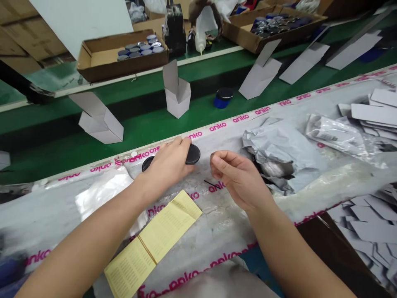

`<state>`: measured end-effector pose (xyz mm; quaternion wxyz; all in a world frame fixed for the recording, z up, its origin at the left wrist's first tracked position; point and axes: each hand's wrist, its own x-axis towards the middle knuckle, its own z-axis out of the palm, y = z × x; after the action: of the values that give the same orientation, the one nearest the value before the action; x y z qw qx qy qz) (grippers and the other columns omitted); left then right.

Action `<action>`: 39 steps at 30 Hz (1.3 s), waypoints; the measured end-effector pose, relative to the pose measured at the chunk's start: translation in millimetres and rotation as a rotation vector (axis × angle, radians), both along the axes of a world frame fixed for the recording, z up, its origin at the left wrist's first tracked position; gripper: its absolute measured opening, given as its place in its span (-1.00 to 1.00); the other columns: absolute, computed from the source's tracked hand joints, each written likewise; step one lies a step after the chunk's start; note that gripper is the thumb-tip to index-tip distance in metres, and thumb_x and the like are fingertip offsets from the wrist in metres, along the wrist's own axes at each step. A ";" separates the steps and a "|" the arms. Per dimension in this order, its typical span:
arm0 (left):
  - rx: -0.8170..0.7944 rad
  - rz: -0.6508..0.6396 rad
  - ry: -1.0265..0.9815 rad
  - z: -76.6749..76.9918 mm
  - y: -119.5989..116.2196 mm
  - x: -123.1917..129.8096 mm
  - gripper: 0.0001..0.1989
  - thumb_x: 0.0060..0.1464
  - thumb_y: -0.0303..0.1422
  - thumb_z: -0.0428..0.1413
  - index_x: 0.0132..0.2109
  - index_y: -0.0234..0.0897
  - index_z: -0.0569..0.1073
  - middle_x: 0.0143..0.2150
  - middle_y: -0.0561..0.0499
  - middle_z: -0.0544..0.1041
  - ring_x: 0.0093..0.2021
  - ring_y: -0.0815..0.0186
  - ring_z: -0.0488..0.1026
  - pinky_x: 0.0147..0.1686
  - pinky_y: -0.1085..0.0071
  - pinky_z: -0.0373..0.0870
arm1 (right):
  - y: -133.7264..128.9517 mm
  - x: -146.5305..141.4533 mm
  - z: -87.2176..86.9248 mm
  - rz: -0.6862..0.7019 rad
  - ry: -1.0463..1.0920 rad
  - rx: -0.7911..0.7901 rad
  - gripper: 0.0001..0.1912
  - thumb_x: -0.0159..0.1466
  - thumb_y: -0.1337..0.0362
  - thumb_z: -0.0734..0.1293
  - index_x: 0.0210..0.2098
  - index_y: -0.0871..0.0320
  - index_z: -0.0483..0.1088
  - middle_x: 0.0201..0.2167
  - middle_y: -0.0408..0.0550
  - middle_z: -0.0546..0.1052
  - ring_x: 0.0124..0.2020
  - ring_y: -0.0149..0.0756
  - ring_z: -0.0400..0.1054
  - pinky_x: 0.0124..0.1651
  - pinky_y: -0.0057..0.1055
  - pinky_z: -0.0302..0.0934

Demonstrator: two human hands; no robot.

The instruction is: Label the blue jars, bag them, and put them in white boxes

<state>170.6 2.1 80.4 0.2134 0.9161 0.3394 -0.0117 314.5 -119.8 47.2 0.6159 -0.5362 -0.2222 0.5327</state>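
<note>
Yellow papers (161,227) lie closest. The right hand (238,178) has thumb and finger pressed together; what they pinch, I can't tell. Over the table (223,219), the left hand (170,161) curls its fingers around a black round thing (194,154). Past it, a blue jar (223,98) sits between white boxes (178,101).

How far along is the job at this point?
Partway, it seems. Looks done: white card cartons are folded into shape on the green surface, and a blue jar there has its black lid on. In hand: the left hand grips a round black-topped item; the right hand's fingers are pinched, contents unclear. Apparently left: carton flaps stand open, and yellow printed paper lies outside them.
</note>
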 end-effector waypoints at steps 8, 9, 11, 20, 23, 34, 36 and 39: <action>-0.380 -0.163 -0.227 -13.2 -10.2 -23.2 -0.25 -0.04 -0.64 0.16 0.28 0.00 0.37 0.33 -0.06 0.40 0.29 -0.02 0.42 0.17 0.12 0.45 | -8.9 6.6 0.4 0.002 0.032 0.004 -0.69 0.07 0.06 0.61 -0.43 0.10 0.51 -0.40 -0.17 0.40 -0.37 -0.38 0.23 -0.31 -0.42 0.16; -0.385 -0.044 -0.270 -17.7 -18.6 -25.4 -0.23 -0.05 -0.56 0.26 0.32 -0.05 0.32 0.34 -0.13 0.38 0.30 -0.08 0.40 0.19 0.05 0.43 | -9.9 4.9 -0.4 0.006 0.036 0.000 -0.68 0.07 0.06 0.61 -0.43 0.11 0.51 -0.39 -0.16 0.40 -0.36 -0.37 0.24 -0.30 -0.41 0.17; -0.394 0.170 -0.349 -28.2 -37.8 -27.6 -0.11 -0.10 -0.39 0.40 0.35 -0.14 0.22 0.35 -0.25 0.34 0.30 -0.17 0.39 0.21 -0.09 0.40 | -11.2 2.2 -1.9 0.033 0.001 -0.004 -0.69 0.11 0.05 0.58 -0.43 0.11 0.50 -0.39 -0.17 0.39 -0.37 -0.37 0.22 -0.28 -0.39 0.15; -0.542 0.318 -0.839 -68.3 -73.6 -29.5 -0.22 0.01 -0.45 0.37 0.28 0.01 0.18 0.21 -0.07 0.51 0.26 0.08 0.46 0.26 0.05 0.35 | -14.8 2.2 4.1 0.246 -0.441 -0.060 -0.82 0.25 0.13 0.42 -0.42 0.07 0.48 -0.20 -0.11 0.46 -0.12 -0.22 0.35 -0.07 -0.29 0.18; -0.544 0.302 -0.873 -71.9 -74.3 -32.6 -0.23 0.04 -0.42 0.38 0.29 0.04 0.19 0.22 -0.06 0.53 0.27 0.09 0.47 0.22 0.12 0.40 | -21.4 -2.2 7.1 0.214 -0.502 -0.088 -0.82 0.24 0.13 0.42 -0.43 0.06 0.49 -0.12 -0.06 0.46 -0.03 -0.15 0.37 -0.01 -0.23 0.23; -0.545 0.243 -0.916 -78.7 -74.5 -33.3 -0.19 0.03 -0.48 0.38 0.31 0.06 0.19 0.24 -0.05 0.52 0.31 0.12 0.44 0.29 0.11 0.36 | -26.7 -14.7 4.3 0.117 -0.603 -0.077 -0.87 0.25 0.15 0.40 -0.38 0.05 0.51 -0.09 0.01 0.43 0.02 -0.12 0.40 -0.16 -0.28 0.31; -0.543 0.238 -0.917 -78.6 -74.7 -33.8 -0.21 0.04 -0.47 0.38 0.30 0.07 0.19 0.24 -0.03 0.53 0.31 0.13 0.44 0.30 0.10 0.35 | -27.4 -15.2 3.2 0.110 -0.612 -0.069 -0.87 0.24 0.16 0.40 -0.38 0.05 0.52 -0.09 0.01 0.44 0.00 -0.13 0.40 -0.18 -0.30 0.31; -0.546 0.244 -0.917 -78.7 -75.4 -34.6 -0.23 0.04 -0.47 0.38 0.28 0.08 0.21 0.24 0.00 0.53 0.30 0.14 0.44 0.31 0.09 0.34 | -29.0 -16.0 2.4 0.104 -0.609 -0.062 -0.87 0.24 0.16 0.41 -0.39 0.04 0.52 -0.08 0.01 0.44 0.02 -0.13 0.40 -0.16 -0.29 0.33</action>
<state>135.9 -73.3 1.7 0.5693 0.6926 0.2998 0.3261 298.5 -148.7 49.6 0.4764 -0.6776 -0.4074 0.3846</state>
